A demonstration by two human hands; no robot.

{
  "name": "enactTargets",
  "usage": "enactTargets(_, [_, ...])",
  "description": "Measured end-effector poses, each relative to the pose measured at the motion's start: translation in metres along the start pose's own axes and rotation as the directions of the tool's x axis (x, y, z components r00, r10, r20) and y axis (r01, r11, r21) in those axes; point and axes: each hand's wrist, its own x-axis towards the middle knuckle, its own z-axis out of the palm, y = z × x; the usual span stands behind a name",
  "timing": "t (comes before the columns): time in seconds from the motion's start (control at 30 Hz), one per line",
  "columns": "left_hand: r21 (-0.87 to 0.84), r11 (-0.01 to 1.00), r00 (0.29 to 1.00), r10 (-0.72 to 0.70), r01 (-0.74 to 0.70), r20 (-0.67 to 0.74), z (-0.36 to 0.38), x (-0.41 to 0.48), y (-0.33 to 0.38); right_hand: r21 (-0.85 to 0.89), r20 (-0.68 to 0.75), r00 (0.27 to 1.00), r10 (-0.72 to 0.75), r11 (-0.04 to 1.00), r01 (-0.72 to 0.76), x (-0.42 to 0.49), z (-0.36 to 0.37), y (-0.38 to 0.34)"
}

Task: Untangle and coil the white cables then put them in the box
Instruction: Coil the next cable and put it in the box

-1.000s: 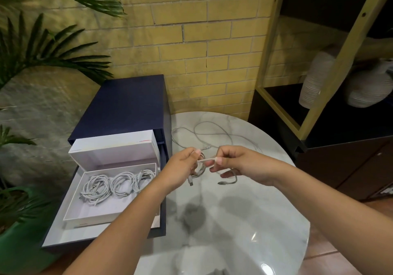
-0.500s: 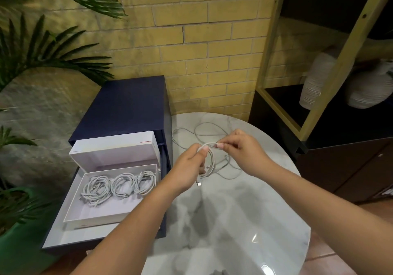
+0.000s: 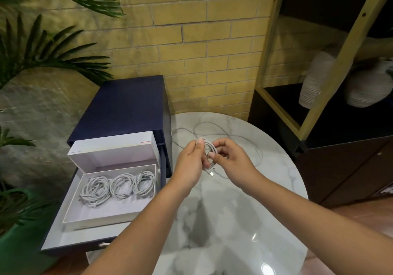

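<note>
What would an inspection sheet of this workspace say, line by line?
Surface: round marble table, glossy.
Job's things: open white box in the navy drawer, holding three coiled cables.
Clutter: nothing seen.
Hands: left hand and right hand both grip a partly coiled cable above the table.
Cables: loose cable lengths sprawl on the table beyond the hands; count unclear.
Surroundings: brick wall, palm plant, shelf with ribbed vases.

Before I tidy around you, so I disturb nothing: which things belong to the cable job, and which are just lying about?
Job: half-coiled cable held by left hand and right hand; loose cable on the marble table; white box with three coiled cables inside.
Lying about: navy cabinet; palm plant; white vases.
</note>
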Motion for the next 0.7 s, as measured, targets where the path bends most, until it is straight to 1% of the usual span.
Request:
enactTargets(0.07, [0.054, 0.999, 1.000, -0.006, 0.006, 0.004, -0.003, 0.003, -0.001, 0.079, 0.024, 0.999, 0.030, 0.996, -0.031, -0.001, -0.003, 0.000])
enactTargets(0.17, [0.254, 0.966, 0.999, 0.042, -0.045, 0.018, -0.013, 0.004, -0.002, 0.188, 0.100, 0.993, 0.068, 0.978, -0.086, -0.001, -0.010, 0.000])
enactTargets(0.2, [0.282, 0.957, 0.997, 0.059, -0.068, 0.041, -0.016, 0.004, -0.003, 0.224, 0.136, 0.987, 0.086, 0.968, -0.116, -0.001, -0.013, -0.001])
enactTargets(0.27, [0.252, 0.962, 0.992, 0.080, -0.102, 0.097, -0.018, 0.003, -0.005, 0.310, 0.203, 0.970, 0.132, 0.931, -0.191, -0.001, -0.016, -0.005])
enactTargets(0.33, [0.276, 0.942, 0.978, 0.156, -0.190, 0.140, -0.019, 0.002, -0.008, 0.343, 0.255, 0.954, 0.160, 0.907, -0.244, -0.002, -0.020, -0.009])
enactTargets(0.4, [0.394, 0.867, 0.950, 0.253, -0.306, 0.181, -0.019, 0.002, -0.010, 0.308, 0.300, 0.939, 0.171, 0.914, -0.265, -0.001, -0.024, -0.011])
enactTargets(0.43, [0.454, 0.823, 0.939, 0.283, -0.342, 0.195, -0.019, 0.002, -0.010, 0.283, 0.319, 0.932, 0.174, 0.921, -0.268, 0.000, -0.026, -0.012])
enactTargets(0.5, [0.542, 0.755, 0.929, 0.300, -0.369, 0.216, -0.018, 0.002, -0.010, 0.258, 0.348, 0.917, 0.193, 0.921, -0.292, 0.000, -0.029, -0.012])
enactTargets(0.57, [0.607, 0.703, 0.929, 0.287, -0.371, 0.235, -0.018, 0.001, -0.009, 0.247, 0.353, 0.915, 0.197, 0.923, -0.294, 0.001, -0.030, -0.013])
enactTargets(0.63, [0.663, 0.662, 0.937, 0.272, -0.349, 0.221, -0.017, -0.001, -0.009, 0.174, 0.293, 0.937, 0.191, 0.953, -0.249, 0.000, -0.029, -0.013])
enactTargets(0.67, [0.695, 0.641, 0.944, 0.267, -0.326, 0.196, -0.017, -0.001, -0.009, 0.077, 0.223, 0.960, 0.171, 0.978, -0.192, -0.001, -0.028, -0.012])
enactTargets(0.7, [0.725, 0.619, 0.949, 0.268, -0.302, 0.166, -0.017, -0.002, -0.009, -0.059, 0.128, 0.984, 0.123, 0.992, -0.116, -0.002, -0.026, -0.012])
